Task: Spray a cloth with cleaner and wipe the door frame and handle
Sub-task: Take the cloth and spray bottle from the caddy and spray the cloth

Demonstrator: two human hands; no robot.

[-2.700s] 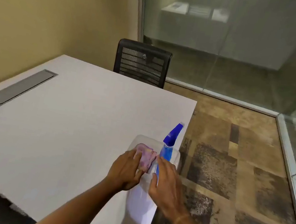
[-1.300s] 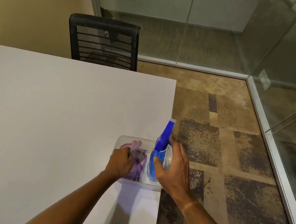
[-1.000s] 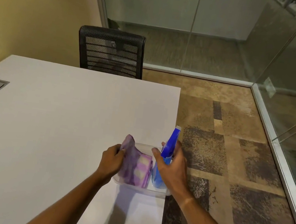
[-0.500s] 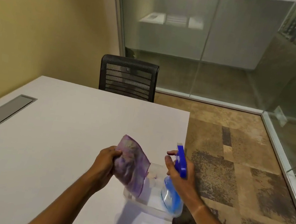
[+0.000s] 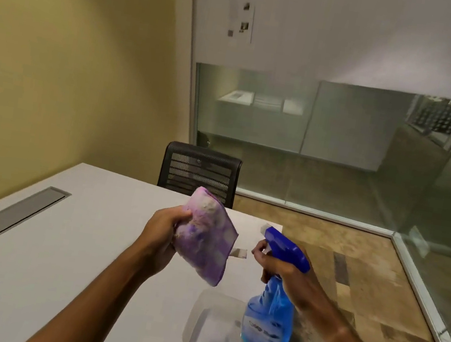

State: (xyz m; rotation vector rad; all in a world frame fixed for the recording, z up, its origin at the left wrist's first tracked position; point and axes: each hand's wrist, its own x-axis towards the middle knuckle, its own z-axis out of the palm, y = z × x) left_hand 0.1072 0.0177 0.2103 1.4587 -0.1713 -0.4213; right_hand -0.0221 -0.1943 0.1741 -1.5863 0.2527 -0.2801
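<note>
Both items were out of the clear plastic tub and held in the air above the near corner of the white table; a second or so earlier the cloth and bottle were only just being lifted from the tub, and half a second ago the bottle hung lower, close to the tub rim. The head had also tipped up, so more of the glass partition and the black mesh chair showed.

Left hand: fingers and thumb curled round one edge of the purple cloth, bunched and folded, its broad face turned toward the right. Right hand: wrapped round the neck of the blue spray bottle, forefinger hooked in front of the trigger under the blue spray head. Whether the trigger was pressed could not be told; no mist was visible.

Relative position: nozzle pointed left at the cloth, near it but apart, a clear gap between nozzle tip and fabric. The bottle body hung tilted, over the tub's right side. The bottle held blue liquid to a good level.

Judgement: pick-up step finished, spraying step about to begin or just beginning. Nozzle looked aimed at the cloth's upper half, so the spray should land on fabric rather than the table. No door handle was identifiable in view; wiping not yet started.
</note>
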